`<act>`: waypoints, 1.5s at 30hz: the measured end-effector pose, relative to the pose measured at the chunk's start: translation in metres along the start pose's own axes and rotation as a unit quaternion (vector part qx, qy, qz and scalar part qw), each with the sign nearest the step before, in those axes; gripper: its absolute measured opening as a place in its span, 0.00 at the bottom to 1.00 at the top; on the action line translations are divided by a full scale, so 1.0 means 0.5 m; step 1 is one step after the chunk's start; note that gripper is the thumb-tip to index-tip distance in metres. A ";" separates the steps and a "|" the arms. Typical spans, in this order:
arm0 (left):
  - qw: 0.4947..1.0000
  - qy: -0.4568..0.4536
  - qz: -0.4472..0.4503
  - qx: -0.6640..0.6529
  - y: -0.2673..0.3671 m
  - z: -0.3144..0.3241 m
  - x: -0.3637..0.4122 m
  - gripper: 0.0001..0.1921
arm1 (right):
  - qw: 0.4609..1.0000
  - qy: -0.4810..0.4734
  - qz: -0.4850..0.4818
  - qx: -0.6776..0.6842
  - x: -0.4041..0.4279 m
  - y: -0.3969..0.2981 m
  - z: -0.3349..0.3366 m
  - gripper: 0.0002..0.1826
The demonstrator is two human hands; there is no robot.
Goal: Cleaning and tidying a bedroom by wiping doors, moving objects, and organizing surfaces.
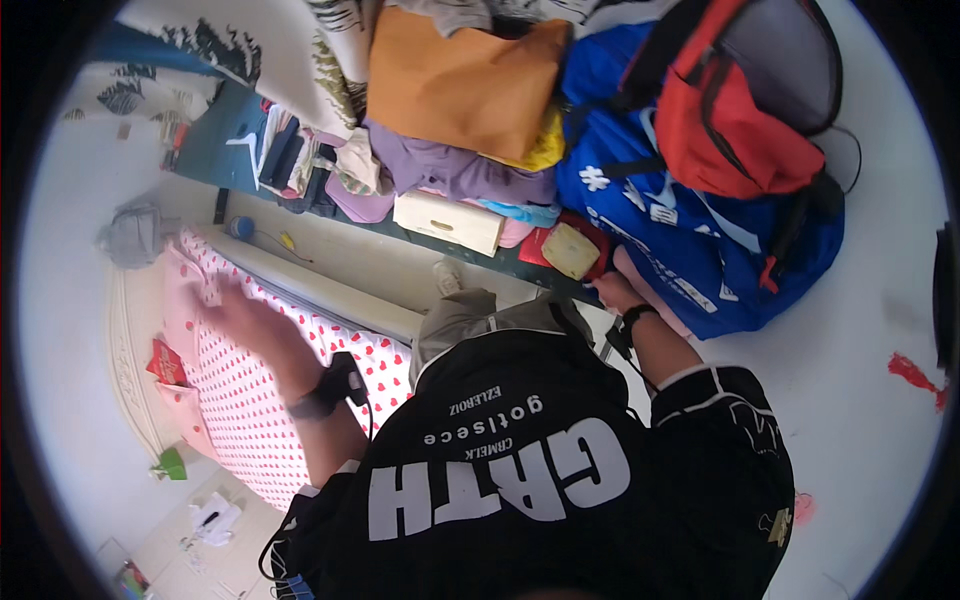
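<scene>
My left hand point(244, 316), motion-blurred, is raised in front of the bed point(251, 427) with its heart-print pink and white bedding. Its fingers look apart, with nothing visible in them. My right hand point(616, 292) is at the near edge of the dark green tabletop point(551, 276), fingers bent. Whether it grips the edge or some small thing is hidden. Just beyond it, a pale yellow, rounded block-like item point(570, 250) rests on a red packet point(534, 246). The large blue bag point(720, 262), printed with white writing, stands to the right of that hand.
A red backpack point(739, 142) lies unzipped on the blue bag. Along the tabletop are an orange fabric item point(465, 82), purple clothing point(457, 161), a cream box point(448, 223), folded clothes point(289, 161) and a white hanger point(253, 154). A blue ball point(241, 228) lies between bed and table.
</scene>
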State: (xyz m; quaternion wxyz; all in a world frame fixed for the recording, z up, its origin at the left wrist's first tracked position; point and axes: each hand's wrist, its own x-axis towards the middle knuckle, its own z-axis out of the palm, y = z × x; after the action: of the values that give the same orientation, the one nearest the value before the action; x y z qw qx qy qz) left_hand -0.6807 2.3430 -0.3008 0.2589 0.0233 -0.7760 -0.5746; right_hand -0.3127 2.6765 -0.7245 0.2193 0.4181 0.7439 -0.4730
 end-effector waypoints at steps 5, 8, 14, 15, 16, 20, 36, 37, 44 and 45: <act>0.717 -0.520 0.412 -0.212 0.185 0.055 -0.127 0.19 | 0.966 -0.076 0.167 0.181 -0.017 -0.130 0.014 0.15; 0.362 -0.839 0.401 -0.062 0.230 0.106 -0.150 0.13 | 0.977 -0.158 0.120 0.074 -0.026 -0.278 0.086 0.18; 0.441 -0.867 0.230 -0.004 -0.206 0.067 0.020 0.13 | 0.960 -0.089 0.141 0.225 -0.023 -0.411 0.218 0.16; 0.432 -0.875 0.212 0.050 -0.259 0.065 0.101 0.14 | 0.951 -0.069 0.163 0.254 -0.049 -0.464 0.235 0.16; 0.447 -0.867 0.172 0.139 -0.311 0.063 0.179 0.16 | 0.951 -0.059 0.184 0.241 -0.065 -0.508 0.255 0.15; 0.609 -0.710 0.119 0.334 -0.572 -0.052 0.440 0.17 | 0.973 -0.125 0.149 0.126 -0.054 -0.659 0.313 0.12; 0.523 -0.594 -0.481 0.377 -1.078 -0.508 0.670 0.24 | 0.906 -0.361 -0.020 -0.222 0.140 -1.315 0.567 0.22; 0.502 -0.589 -0.495 0.394 -1.092 -0.520 0.702 0.23 | 0.898 -0.353 -0.124 -0.233 0.152 -1.357 0.590 0.23; 0.516 -0.680 -0.320 0.410 -1.359 -0.641 0.983 0.22 | 0.918 -0.340 -0.120 -0.168 0.215 -1.690 0.788 0.23; 0.480 -0.771 -0.106 0.404 -1.404 -0.667 1.030 0.21 | 0.928 -0.336 -0.070 -0.145 0.218 -1.735 0.822 0.22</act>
State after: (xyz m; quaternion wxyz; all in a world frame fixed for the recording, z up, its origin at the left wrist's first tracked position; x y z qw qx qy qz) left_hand -1.1665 1.6401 -0.6739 -0.5448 -0.2451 -0.8019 -0.0083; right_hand -1.1212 2.1811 -0.5390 0.4815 0.1451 0.7143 -0.4867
